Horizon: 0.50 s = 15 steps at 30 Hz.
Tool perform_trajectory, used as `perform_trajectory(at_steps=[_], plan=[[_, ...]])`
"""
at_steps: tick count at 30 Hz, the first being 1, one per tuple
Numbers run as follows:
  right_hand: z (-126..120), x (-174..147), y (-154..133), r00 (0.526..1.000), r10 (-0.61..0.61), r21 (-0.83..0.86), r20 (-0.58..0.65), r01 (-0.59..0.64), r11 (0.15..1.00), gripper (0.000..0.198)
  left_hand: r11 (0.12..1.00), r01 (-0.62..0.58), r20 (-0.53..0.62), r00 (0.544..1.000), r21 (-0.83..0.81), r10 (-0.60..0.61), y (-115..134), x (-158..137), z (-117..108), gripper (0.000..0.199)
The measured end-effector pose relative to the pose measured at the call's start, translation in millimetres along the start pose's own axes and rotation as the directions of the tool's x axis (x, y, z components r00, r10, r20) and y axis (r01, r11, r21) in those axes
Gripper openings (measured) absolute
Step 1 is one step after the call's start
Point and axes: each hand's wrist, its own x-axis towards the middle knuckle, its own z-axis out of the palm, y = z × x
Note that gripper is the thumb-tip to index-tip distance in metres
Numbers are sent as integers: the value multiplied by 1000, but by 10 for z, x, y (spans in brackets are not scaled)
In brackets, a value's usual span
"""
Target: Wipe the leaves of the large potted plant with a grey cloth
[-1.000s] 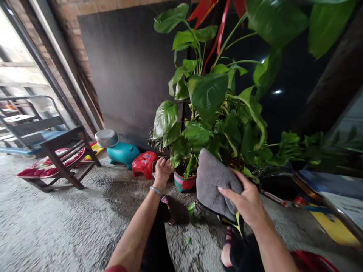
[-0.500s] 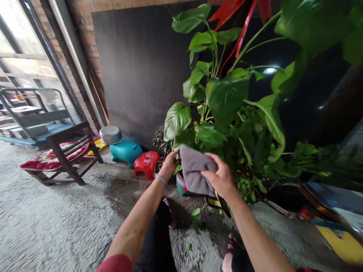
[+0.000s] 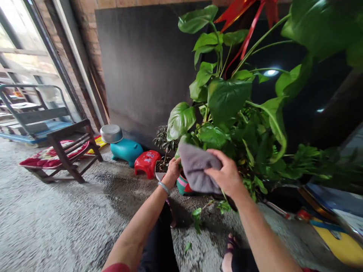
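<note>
Gripping one gray cloth (image 3: 200, 170) between thumb and fingers of the right hand (image 3: 225, 172), just in front of the lower leaves (image 3: 214, 136) of one large potted plant (image 3: 229, 98). Reaching in with the left hand (image 3: 172, 170), with fingers curled beside the cloth's left edge; cannot tell whether pinching a leaf there. Apparently mid-wipe on a low leaf, mostly hidden; probably calling for support behind it and a light stroke along it. By count: two hands, one cloth, one bracelet (image 3: 163, 187) on the left wrist; leaves too overlapped to number. Below the cloth, one green-and-red pot (image 3: 183, 186). To its left, one white pot (image 3: 160, 176) with one small dark-leaved plant (image 3: 166, 138). Farther left, one red stool (image 3: 146, 164), then one teal animal-shaped seat (image 3: 126, 152) bearing one metal basin (image 3: 111, 134). At far left, one wooden chair (image 3: 66, 162) with one floral cushion (image 3: 48, 155), and one blue-decked cart (image 3: 56, 127) beyond. On the near floor (image 3: 70, 219), at least two loose green scraps (image 3: 196, 217).
</note>
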Motion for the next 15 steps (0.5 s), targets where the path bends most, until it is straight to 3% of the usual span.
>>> perform_trajectory(at_steps=[2,4,6,8,10,12,15], plan=[[-77,192,-192,962,-147,-8,-232,149,989,58,1000,8,-20,1000,-10,-8,2,-8,50,37],[-9,385,-248,913,-202,-75,-356,187,979,58,1000,18,-24,1000,-15,-18,-24,-18,101,35],[157,421,-114,953,-123,-109,-277,96,989,55,1000,18,-17,1000,-17,-19,-56,-21,96,33],[300,256,146,996,40,-113,-74,-48,992,53,999,36,-10,999,-1,-36,-43,1,9,30],[318,-20,407,981,183,-67,62,-179,982,53,997,77,-14,997,10,-77,73,69,-135,25],[197,-274,555,960,263,12,92,-266,964,55,995,98,-53,994,-17,-99,312,195,-260,22],[-114,-450,487,964,262,71,51,-265,962,58,996,4,-108,994,-91,-14,796,459,-252,31]])
